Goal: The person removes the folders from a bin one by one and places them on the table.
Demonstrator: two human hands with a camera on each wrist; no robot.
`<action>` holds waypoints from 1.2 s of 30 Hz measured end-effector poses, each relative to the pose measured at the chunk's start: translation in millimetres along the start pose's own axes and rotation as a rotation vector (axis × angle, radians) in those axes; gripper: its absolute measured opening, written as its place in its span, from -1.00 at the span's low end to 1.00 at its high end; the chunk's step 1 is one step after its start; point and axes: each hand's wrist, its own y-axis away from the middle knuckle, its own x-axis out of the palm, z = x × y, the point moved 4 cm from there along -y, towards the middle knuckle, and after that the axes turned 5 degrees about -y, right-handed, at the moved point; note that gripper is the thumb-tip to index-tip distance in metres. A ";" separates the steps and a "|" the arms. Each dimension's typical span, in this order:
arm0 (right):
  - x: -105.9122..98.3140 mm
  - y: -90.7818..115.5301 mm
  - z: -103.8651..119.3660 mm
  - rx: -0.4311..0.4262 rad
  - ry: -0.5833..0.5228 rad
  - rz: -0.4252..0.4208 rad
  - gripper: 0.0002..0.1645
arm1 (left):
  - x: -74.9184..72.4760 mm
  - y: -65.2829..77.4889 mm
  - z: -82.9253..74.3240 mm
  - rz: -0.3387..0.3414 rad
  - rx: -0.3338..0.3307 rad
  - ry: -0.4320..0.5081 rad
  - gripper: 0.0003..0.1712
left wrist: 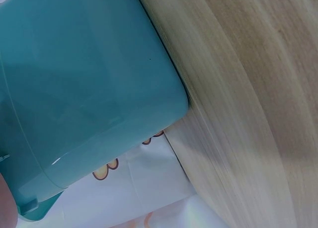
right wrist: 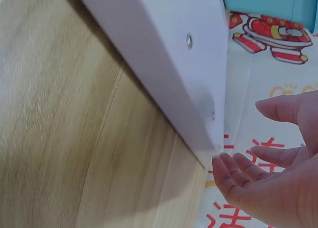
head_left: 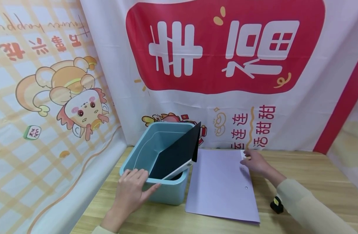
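Grips blue bin (head_left: 167, 192) by the rim with left hand (head_left: 131, 188); holds right hand (head_left: 257, 162), loosely spread and empty, perhaps touching, at far corner of purple folder (head_left: 221, 185) lying on table (head_left: 305, 165) alongside.

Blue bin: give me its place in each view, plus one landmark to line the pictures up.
Head: just left of centre, its near rim under the left hand; the blue bin stands left of the lilac folder.
Left wrist: large across the upper left.
Right wrist: only a part, cut off at the top right corner.
Shared landmark: the wooden tabletop, visible in all three.
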 end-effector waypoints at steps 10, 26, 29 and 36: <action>5.5 9.6 18.9 -0.067 -0.055 0.006 -0.25 | -0.1 0.5 -0.8 -0.022 0.005 -0.003 -0.37; 9.3 17.7 43.9 -0.112 -0.120 0.029 -0.30 | -0.2 -0.4 -0.5 -0.012 0.002 0.003 -0.38; 10.6 18.9 47.9 -0.112 -0.132 0.038 -0.30 | -0.2 -0.6 -0.4 -0.010 0.004 0.002 -0.38; 12.7 20.4 51.0 -0.089 -0.145 0.052 -0.30 | 0.3 -0.3 -0.2 -0.013 0.005 0.002 -0.38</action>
